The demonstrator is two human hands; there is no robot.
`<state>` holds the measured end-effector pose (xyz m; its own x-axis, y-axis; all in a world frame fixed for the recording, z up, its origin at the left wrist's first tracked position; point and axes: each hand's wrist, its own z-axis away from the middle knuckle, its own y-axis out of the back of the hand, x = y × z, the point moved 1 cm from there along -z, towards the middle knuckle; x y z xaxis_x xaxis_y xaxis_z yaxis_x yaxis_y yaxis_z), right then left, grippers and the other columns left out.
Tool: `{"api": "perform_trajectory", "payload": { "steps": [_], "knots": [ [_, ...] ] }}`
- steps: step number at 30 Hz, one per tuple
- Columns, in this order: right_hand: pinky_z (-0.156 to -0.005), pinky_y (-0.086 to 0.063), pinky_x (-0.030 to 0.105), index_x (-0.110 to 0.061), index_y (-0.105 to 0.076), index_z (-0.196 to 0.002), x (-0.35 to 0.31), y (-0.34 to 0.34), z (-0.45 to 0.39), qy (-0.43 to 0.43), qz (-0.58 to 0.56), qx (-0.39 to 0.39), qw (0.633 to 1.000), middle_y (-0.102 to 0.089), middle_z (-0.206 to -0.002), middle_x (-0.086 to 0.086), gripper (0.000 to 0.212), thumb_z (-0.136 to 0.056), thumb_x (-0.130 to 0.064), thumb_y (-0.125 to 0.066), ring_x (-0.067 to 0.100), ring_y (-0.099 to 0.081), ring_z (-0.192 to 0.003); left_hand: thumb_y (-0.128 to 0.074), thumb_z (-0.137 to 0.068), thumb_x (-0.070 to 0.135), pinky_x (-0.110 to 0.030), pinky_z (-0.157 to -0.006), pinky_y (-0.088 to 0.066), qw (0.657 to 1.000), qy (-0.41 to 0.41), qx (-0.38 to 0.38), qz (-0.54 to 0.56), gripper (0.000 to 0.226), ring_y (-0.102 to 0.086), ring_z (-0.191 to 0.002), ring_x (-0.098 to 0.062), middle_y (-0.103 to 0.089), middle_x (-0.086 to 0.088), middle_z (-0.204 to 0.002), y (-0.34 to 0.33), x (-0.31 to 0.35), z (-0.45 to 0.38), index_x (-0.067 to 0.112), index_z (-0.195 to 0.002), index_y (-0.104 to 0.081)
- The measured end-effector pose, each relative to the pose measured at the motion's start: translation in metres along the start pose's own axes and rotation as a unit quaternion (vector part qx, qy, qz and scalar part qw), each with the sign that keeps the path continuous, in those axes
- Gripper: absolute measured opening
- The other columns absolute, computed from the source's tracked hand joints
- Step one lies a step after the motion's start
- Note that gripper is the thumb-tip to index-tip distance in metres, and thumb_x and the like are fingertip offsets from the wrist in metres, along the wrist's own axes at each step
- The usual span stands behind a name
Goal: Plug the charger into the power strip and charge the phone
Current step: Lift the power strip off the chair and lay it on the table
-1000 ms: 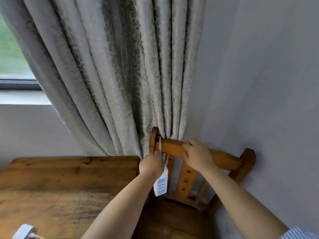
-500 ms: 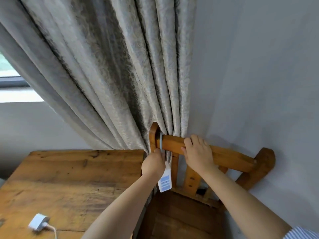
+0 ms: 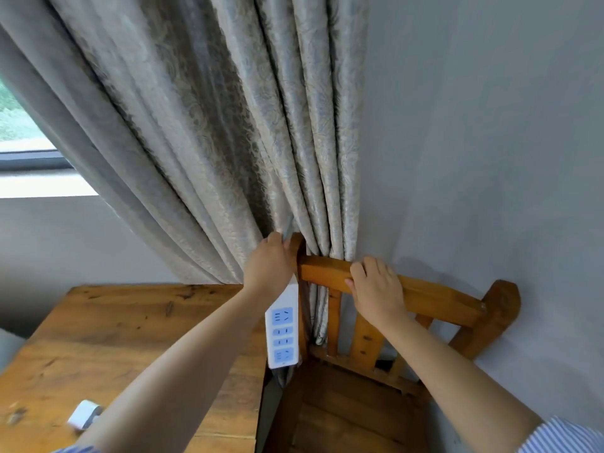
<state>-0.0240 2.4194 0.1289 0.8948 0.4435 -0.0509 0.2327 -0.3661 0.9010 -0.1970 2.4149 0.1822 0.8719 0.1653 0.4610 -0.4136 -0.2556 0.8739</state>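
A white power strip [image 3: 283, 335] with blue-lit sockets hangs upright beside the left post of a wooden chair back [image 3: 434, 297]. My left hand [image 3: 268, 266] is closed around the strip's top end, near the post. My right hand [image 3: 376, 286] grips the chair's top rail. A white charger [image 3: 84, 414] lies on the wooden table [image 3: 108, 335] at the lower left, partly hidden by my left forearm. No phone is in view.
A grey patterned curtain [image 3: 209, 132] hangs behind the chair and table. The chair stands in the corner against a grey wall [image 3: 483, 132], its seat [image 3: 343, 410] beside the table's right edge. A window [image 3: 19, 132] is at the far left.
My left hand has lifted the power strip higher along the chair post, so more of its socket face shows. My right hand stays on the top rail. The view has shifted slightly.
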Motion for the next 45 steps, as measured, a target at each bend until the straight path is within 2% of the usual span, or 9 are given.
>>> {"api": "perform_trajectory", "payload": {
  "steps": [8, 13, 18, 20, 22, 24, 30, 38, 45],
  "knots": [
    [-0.044, -0.049, 0.026, -0.004, -0.059, -0.065, 0.002, 0.002, -0.002, 0.003, 0.007, -0.007, 1.0, -0.062, -0.06, 0.013, 0.031, -0.053, -0.008, -0.087, 0.027, -0.06, -0.05, -0.029, -0.1, 0.022, -0.035, -0.058, -0.038, 0.993, 0.013, -0.048, -0.107, 0.028, -0.06, -0.083, -0.033, -0.063, -0.017, -0.1, 0.015, -0.024, 0.001, 0.003, -0.107, -0.048],
    [-0.06, -0.054, 0.043, 0.0, -0.061, -0.071, -0.016, 0.012, 0.003, -0.065, 0.016, -0.045, 0.997, -0.066, -0.073, 0.021, 0.029, -0.051, 0.001, -0.081, 0.037, -0.063, -0.068, -0.032, -0.099, 0.021, -0.034, -0.058, -0.04, 0.986, 0.023, -0.057, -0.157, 0.024, -0.061, -0.082, -0.031, -0.065, -0.014, -0.1, 0.037, -0.064, 0.02, 0.006, -0.105, -0.05],
    [-0.068, -0.055, 0.045, 0.0, -0.065, -0.079, -0.09, 0.012, 0.002, 0.029, -0.046, -0.051, 0.997, -0.07, -0.083, 0.019, 0.034, -0.049, 0.01, -0.077, 0.038, -0.066, -0.082, -0.036, -0.099, 0.021, -0.032, -0.059, -0.035, 0.981, -0.022, -0.126, -0.149, 0.023, -0.057, -0.077, -0.03, -0.065, -0.015, -0.098, 0.07, -0.115, 0.049, 0.005, -0.101, -0.052],
    [-0.076, -0.054, 0.043, 0.001, -0.063, -0.094, -0.121, 0.006, -0.002, 0.049, -0.103, -0.052, 0.992, -0.069, -0.096, 0.02, 0.03, -0.065, 0.005, -0.072, 0.037, -0.063, -0.095, -0.036, -0.098, 0.022, -0.035, -0.06, -0.037, 0.974, -0.063, -0.156, -0.149, 0.022, -0.057, -0.079, -0.03, -0.065, -0.014, -0.098, 0.084, -0.13, 0.063, 0.006, -0.102, -0.052],
    [-0.098, -0.042, 0.042, 0.0, -0.052, -0.118, -0.153, -0.004, -0.005, 0.054, -0.168, -0.092, 0.98, -0.059, -0.122, 0.019, 0.031, -0.088, -0.008, -0.054, 0.034, -0.05, -0.117, -0.037, -0.098, 0.022, -0.038, -0.065, -0.041, 0.968, -0.092, -0.169, -0.164, 0.022, -0.058, -0.084, -0.032, -0.064, -0.013, -0.099, 0.098, -0.15, 0.078, 0.006, -0.101, -0.052],
    [-0.104, -0.034, 0.039, -0.004, -0.043, -0.128, -0.181, -0.013, -0.004, 0.058, -0.225, -0.142, 0.962, -0.052, -0.132, 0.015, 0.035, -0.094, -0.013, -0.044, 0.03, -0.043, -0.125, -0.037, -0.098, 0.022, -0.039, -0.067, -0.043, 0.961, -0.115, -0.176, -0.179, 0.023, -0.058, -0.087, -0.033, -0.063, -0.014, -0.099, 0.109, -0.172, 0.091, 0.005, -0.099, -0.051],
    [-0.077, -0.046, 0.04, 0.0, -0.057, -0.103, -0.237, -0.018, 0.027, 0.043, -0.286, -0.195, 0.937, -0.063, -0.099, 0.021, 0.018, -0.094, -0.01, -0.045, 0.034, -0.057, -0.093, -0.036, -0.098, 0.02, -0.034, -0.06, -0.038, 0.93, -0.186, -0.188, -0.255, 0.022, -0.06, -0.089, -0.03, -0.062, -0.009, -0.107, 0.117, -0.228, 0.107, 0.008, -0.109, -0.051],
    [-0.066, -0.045, 0.037, -0.003, -0.055, -0.098, -0.248, -0.04, 0.065, -0.004, -0.197, -0.246, 0.949, -0.063, -0.096, 0.016, 0.019, -0.096, -0.015, -0.04, 0.031, -0.056, -0.09, -0.049, -0.085, -0.002, -0.034, -0.072, -0.047, 0.906, -0.246, -0.226, -0.259, 0.044, -0.049, -0.112, -0.027, -0.05, -0.011, -0.122, 0.073, -0.25, 0.095, 0.009, -0.126, -0.041],
    [-0.064, -0.044, 0.035, -0.006, -0.054, -0.101, -0.234, -0.089, 0.086, 0.001, -0.117, -0.328, 0.938, -0.063, -0.099, 0.013, 0.022, -0.097, -0.019, -0.037, 0.028, -0.057, -0.09, -0.052, -0.084, -0.002, -0.039, -0.081, -0.048, 0.914, -0.151, -0.286, -0.245, 0.043, -0.047, -0.113, -0.028, -0.048, -0.01, -0.123, 0.009, -0.287, 0.095, 0.01, -0.124, -0.044]
  ]
}}
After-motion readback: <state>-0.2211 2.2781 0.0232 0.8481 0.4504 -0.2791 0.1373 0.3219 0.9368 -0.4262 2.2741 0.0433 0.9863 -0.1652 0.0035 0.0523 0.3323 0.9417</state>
